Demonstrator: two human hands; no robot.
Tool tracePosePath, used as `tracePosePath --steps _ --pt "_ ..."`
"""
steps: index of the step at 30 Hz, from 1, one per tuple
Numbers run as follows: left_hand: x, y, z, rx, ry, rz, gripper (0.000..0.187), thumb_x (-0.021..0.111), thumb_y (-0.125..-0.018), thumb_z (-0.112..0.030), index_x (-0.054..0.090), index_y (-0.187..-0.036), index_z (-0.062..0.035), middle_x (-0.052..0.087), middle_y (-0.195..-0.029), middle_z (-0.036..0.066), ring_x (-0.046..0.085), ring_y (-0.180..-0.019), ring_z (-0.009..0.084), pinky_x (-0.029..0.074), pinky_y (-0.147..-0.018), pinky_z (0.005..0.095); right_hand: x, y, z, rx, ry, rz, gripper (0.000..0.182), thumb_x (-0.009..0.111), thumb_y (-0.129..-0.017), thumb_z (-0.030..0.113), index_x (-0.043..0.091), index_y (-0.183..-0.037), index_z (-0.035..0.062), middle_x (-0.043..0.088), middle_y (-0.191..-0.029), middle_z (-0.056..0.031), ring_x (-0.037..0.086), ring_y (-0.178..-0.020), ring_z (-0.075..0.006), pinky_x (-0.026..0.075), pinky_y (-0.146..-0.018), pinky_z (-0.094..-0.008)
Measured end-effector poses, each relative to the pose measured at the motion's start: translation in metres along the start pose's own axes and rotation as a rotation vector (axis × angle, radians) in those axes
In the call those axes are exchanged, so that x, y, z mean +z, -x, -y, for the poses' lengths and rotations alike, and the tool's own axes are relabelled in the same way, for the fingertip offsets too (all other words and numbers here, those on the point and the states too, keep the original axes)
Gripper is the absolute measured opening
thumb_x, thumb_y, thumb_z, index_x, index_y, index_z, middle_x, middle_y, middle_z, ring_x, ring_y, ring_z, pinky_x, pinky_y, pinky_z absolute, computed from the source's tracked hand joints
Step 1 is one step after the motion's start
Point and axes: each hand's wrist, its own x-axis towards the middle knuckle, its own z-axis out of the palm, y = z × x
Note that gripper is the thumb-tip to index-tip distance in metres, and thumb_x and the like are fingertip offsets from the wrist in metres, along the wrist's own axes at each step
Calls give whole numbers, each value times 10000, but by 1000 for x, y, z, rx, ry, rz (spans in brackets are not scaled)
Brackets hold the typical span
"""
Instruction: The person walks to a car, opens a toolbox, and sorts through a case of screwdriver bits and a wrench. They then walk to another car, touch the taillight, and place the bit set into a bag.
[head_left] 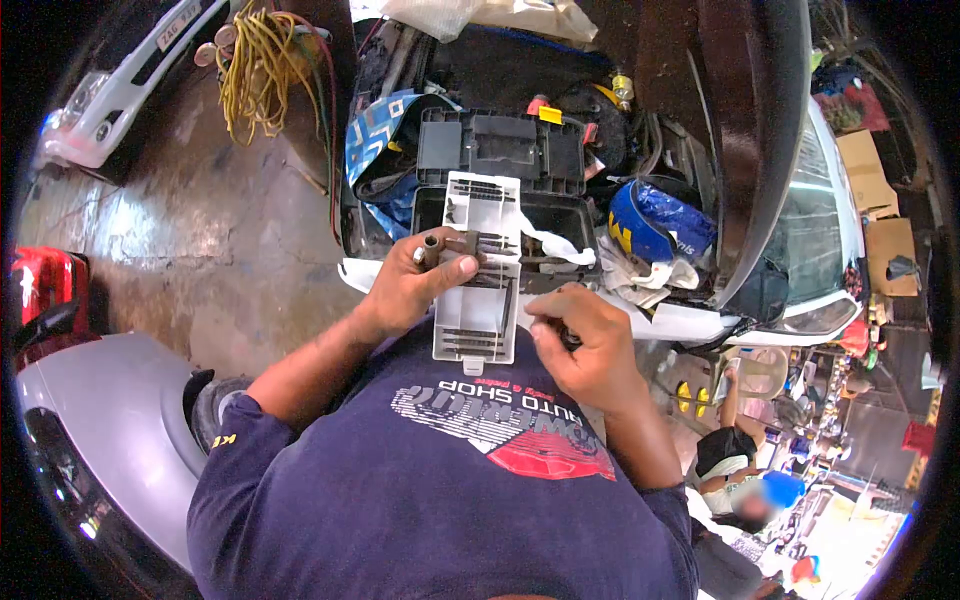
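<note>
My left hand is closed on an open white plastic bit case, thumb across its middle. A metal socket-like tube sticks up between the fingers of that hand. Dark slender bits lie in rows at the near end of the case, and more bits fill the far end. Just right of the case, my right hand is curled with its fingers pressed together. Whatever it holds, if anything, is hidden.
Beyond the case stands an open black toolbox in a vehicle's rear. A blue bag and pale rags lie to its right. Yellow hoses hang at upper left. Another person is at lower right.
</note>
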Motion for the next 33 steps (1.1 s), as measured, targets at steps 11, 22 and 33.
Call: tracePosePath --steps 11,22,33 --pt "0 3 -1 13 80 30 187 727 -1062 -228 714 -1104 -46 730 -988 -9 632 -916 73 532 -838 289 -5 5 6 160 -168 128 380 647 -924 0 724 -1285 92 651 -886 -70 648 -719 -197 546 -675 -333" --pt "1 5 1 0 41 8 187 734 -1056 -229 713 -1082 -45 734 -972 -5 634 -906 76 531 -830 291 -3 1 10 51 -29 256 351 643 -909 37 733 -1241 107 703 -949 -143 700 -783 -371 560 -718 -446" --pt "-10 4 14 -1 28 46 228 760 -1015 -189 709 -1173 -33 759 -1062 33 674 -949 122 545 -870 328 -3 -1 3 478 -544 41 414 607 -1000 8 539 -1408 36 750 -1051 -120 721 -893 -174 595 -801 -335"
